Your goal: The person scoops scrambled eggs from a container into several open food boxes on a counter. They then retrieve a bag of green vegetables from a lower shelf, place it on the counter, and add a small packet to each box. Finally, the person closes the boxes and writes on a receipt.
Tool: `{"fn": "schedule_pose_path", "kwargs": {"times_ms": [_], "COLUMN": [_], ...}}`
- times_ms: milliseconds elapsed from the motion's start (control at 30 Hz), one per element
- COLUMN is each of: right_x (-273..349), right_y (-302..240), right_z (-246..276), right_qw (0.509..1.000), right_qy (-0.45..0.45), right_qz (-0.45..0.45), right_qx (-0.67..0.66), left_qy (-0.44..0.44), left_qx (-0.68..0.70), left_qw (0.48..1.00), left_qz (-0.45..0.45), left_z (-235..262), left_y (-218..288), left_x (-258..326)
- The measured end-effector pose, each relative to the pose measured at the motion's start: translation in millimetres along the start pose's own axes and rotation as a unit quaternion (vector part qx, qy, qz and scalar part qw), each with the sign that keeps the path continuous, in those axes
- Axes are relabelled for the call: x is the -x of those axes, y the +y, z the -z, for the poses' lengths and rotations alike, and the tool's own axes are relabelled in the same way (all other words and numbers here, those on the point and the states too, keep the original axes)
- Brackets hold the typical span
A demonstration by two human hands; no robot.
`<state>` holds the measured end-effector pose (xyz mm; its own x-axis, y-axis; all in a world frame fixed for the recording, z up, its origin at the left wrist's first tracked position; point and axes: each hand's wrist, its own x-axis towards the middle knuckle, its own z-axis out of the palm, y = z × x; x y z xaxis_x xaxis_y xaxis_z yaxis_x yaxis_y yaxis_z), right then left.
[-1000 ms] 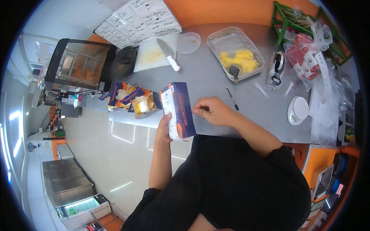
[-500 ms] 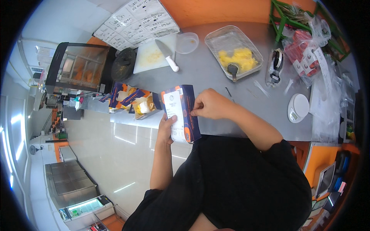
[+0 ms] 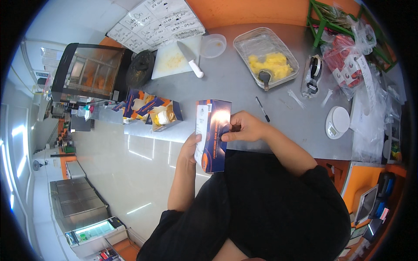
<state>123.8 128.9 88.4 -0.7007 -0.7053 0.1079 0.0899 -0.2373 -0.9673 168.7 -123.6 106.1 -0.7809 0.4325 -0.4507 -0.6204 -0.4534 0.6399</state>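
A dark blue and orange food box (image 3: 219, 135) is upright between my hands, in front of the table edge. A long white printed slip (image 3: 201, 124) covers its left face. My left hand (image 3: 190, 148) grips the box from the left, thumb on the slip. On the other side, my right hand (image 3: 246, 127) is closed at the box's right edge, thumb against the printed side. Left of the box, open food boxes (image 3: 166, 116) of the same colours stand on the table with food in them, one with a white and yellow filling.
The steel table (image 3: 196, 93) carries a cutting board (image 3: 167, 65) with a knife (image 3: 190, 60), a plastic lid (image 3: 213, 46), a tray (image 3: 287, 78) of yellow food, a pen (image 3: 262, 108), a scale (image 3: 337, 122) and plastic bags (image 3: 344, 61). A glass display case (image 3: 93, 74) stands at left.
The box has shifted right and slightly down, turning so that its dark printed side faces me more. My right hand has moved down and right along its edge, thumb now across the side.
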Motion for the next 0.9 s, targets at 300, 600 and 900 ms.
{"fn": "schedule_pose_path", "kwargs": {"times_ms": [300, 600, 900], "right_x": [-6, -17, -45], "right_y": [72, 66, 61], "right_z": [-4, -16, -26], "right_qw": [0.975, 0.942, 0.951], "right_qy": [0.151, 0.332, 0.270], "right_qz": [0.158, 0.046, -0.146], "right_qx": [-0.049, -0.032, 0.026], "left_qy": [0.031, 0.082, 0.168], "left_qx": [0.041, 0.072, -0.103], "left_qw": [0.995, 0.994, 0.979], "left_qz": [0.081, -0.010, -0.046], "left_z": [4, 4, 54], "left_y": [-20, -11, -11], "left_x": [-21, -48, -90]}}
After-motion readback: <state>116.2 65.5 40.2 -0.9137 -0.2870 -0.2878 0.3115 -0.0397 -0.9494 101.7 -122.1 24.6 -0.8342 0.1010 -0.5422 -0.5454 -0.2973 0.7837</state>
